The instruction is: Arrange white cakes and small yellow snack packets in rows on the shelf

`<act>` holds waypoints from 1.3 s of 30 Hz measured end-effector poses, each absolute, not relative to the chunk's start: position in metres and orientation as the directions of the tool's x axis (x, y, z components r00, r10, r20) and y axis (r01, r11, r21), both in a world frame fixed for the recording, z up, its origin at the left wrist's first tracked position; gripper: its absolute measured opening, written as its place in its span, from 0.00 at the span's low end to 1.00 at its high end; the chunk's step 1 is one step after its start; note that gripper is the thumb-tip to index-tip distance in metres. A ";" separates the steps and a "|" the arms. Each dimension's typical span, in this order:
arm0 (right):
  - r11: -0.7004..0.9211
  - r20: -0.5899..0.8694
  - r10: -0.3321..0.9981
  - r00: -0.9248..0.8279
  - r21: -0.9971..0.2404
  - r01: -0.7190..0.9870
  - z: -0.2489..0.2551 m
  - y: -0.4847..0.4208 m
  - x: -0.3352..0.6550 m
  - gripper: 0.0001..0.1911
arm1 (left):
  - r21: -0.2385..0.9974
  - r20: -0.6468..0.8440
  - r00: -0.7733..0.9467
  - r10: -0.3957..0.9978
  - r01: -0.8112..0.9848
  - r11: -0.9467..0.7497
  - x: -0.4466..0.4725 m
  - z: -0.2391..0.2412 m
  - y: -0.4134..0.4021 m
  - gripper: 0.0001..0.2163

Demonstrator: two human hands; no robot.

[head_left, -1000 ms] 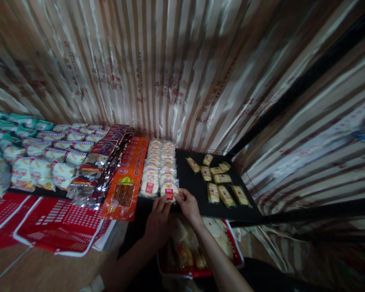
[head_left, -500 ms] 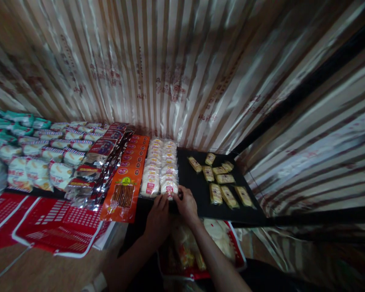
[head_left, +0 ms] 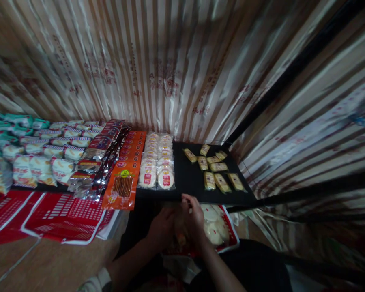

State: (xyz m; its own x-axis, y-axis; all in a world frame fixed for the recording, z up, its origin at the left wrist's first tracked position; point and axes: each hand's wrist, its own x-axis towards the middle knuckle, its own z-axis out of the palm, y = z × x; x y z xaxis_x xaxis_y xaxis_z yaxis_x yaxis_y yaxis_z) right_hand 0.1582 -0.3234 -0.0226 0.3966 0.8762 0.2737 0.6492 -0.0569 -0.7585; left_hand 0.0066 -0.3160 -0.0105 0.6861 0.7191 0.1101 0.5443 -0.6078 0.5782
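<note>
My left hand is below the shelf's front edge, over the left part of a red basket. Its fingers are dark and smeared. Close beside it, my right hand has its fingers apart at the shelf edge; I see nothing held in it. Between the hands, a blurred wrapped item lies in the basket. White round wrapped cakes fill the basket's right side. Behind the hands, two rows of wrapped round crackers stand on the black shelf.
Several small yellow-wrapped snacks lie on the shelf's right. Left of the crackers are an orange snack packet, dark brown packets and white bags. Red baskets stand below left. A black pole slants at right; a striped curtain hangs behind.
Both hands have left the front of the right cracker row and come down toward the basket. The front crackers now show uncovered. The view has shifted slightly.
</note>
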 end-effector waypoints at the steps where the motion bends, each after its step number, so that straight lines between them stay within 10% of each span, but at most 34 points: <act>1: -0.057 0.275 0.889 0.366 -0.727 0.684 -0.029 -0.334 0.162 0.14 | 0.580 0.076 0.703 0.707 0.546 -0.605 0.009 -0.017 -0.321 0.22; 10: -0.016 0.287 0.944 0.166 -0.460 0.888 -0.084 -0.379 0.182 0.15 | 0.544 -0.295 0.612 0.734 0.739 -0.398 0.031 -0.060 -0.337 0.28; 21: 0.016 0.260 0.945 0.200 -0.646 0.763 -0.050 -0.377 0.174 0.20 | 0.709 -0.093 0.567 0.818 0.614 -0.346 0.016 -0.018 -0.341 0.20; 31: -0.145 -0.119 0.983 0.139 -0.971 0.190 0.010 -0.364 0.161 0.14 | 0.983 -0.059 0.510 0.858 0.178 -0.038 -0.015 0.013 -0.309 0.21; 39: -0.218 -0.304 0.916 0.263 -0.925 -0.311 0.006 -0.345 0.128 0.20 | 0.989 -0.147 0.309 0.940 0.051 0.138 -0.022 0.011 -0.310 0.17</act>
State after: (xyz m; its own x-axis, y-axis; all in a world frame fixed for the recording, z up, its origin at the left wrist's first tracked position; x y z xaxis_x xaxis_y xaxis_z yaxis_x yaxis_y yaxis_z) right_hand 0.1282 -0.3446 0.0057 0.2626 0.9157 -0.3041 -0.3106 -0.2182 -0.9252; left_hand -0.0217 -0.3105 0.0107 0.3087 0.9397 -0.1475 0.0513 0.1383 0.9891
